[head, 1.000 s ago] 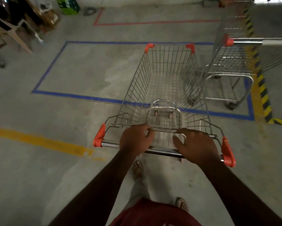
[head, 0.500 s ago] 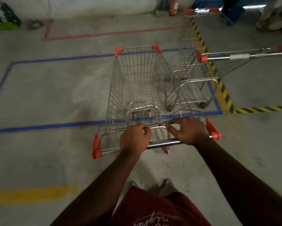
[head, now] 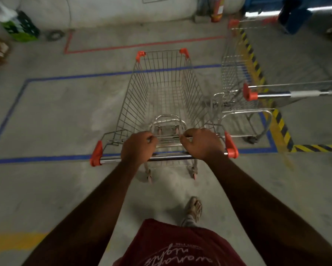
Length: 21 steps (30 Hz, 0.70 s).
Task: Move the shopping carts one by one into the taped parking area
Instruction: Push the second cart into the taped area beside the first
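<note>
A wire shopping cart (head: 162, 96) with orange corner caps stands straight ahead of me, its basket inside the blue taped rectangle (head: 36, 158) on the concrete floor. My left hand (head: 137, 145) grips the chrome handle bar (head: 169, 157) left of its middle. My right hand (head: 201, 144) grips the same bar near its right orange end. The cart's rear wheels sit about on the near blue line. A second cart (head: 243, 93) is parked inside the rectangle's right end, close beside the first cart.
Yellow-and-black hazard tape (head: 282, 127) runs along the rectangle's right side. A red taped outline (head: 142, 45) lies beyond it near the wall. A green crate (head: 21, 27) and boxes sit at the far left; a fire extinguisher (head: 217, 9) stands at the wall. Yellow floor paint (head: 13, 240) lies behind left.
The cart has rolled forward into the blue rectangle, turning to line up beside the parked cart. Both hands have kept their grip on the handle.
</note>
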Tool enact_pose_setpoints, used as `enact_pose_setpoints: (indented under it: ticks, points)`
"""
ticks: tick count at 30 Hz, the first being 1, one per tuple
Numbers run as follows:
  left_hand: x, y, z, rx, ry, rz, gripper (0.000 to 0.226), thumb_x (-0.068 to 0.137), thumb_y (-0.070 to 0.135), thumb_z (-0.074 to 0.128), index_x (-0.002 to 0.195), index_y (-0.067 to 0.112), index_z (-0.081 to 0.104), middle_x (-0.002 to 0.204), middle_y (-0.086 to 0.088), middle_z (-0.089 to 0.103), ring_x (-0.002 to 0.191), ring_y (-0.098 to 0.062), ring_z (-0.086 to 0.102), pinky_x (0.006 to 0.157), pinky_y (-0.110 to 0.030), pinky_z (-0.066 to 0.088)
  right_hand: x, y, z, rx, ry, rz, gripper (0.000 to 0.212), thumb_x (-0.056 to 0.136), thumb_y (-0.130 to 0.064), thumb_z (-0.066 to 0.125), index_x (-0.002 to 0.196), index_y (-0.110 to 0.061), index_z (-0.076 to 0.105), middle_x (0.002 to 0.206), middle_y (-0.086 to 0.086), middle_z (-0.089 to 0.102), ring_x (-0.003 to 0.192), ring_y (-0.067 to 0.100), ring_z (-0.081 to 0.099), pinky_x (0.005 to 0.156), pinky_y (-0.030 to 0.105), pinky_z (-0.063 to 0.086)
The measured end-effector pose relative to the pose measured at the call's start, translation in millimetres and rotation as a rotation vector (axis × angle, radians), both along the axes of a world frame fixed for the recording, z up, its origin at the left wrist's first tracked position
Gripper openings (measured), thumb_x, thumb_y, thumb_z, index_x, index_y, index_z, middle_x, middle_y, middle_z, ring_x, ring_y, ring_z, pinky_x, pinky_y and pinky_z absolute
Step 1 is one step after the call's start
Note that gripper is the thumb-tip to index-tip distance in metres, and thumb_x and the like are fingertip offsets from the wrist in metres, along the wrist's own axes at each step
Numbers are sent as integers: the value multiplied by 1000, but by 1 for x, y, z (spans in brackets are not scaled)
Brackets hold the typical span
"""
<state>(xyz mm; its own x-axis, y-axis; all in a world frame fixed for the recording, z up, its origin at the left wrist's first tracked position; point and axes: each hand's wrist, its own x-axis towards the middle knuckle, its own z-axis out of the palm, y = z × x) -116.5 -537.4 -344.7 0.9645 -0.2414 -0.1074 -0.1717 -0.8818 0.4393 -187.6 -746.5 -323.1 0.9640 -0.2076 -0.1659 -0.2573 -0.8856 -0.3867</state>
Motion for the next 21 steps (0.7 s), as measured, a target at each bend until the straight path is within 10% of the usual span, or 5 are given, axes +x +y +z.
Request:
enact_pose_setpoints:
  ticks: [21]
  points:
    - [200,-80,1,15,-8,-29,31,96,43,52,93,21,73,83,3,72,77,-23,67,73,-36,55,190,-85,-12,39,-29,28,44,94,-58,47,116,-31,75,114,5,77,106,30,71,92,41,57]
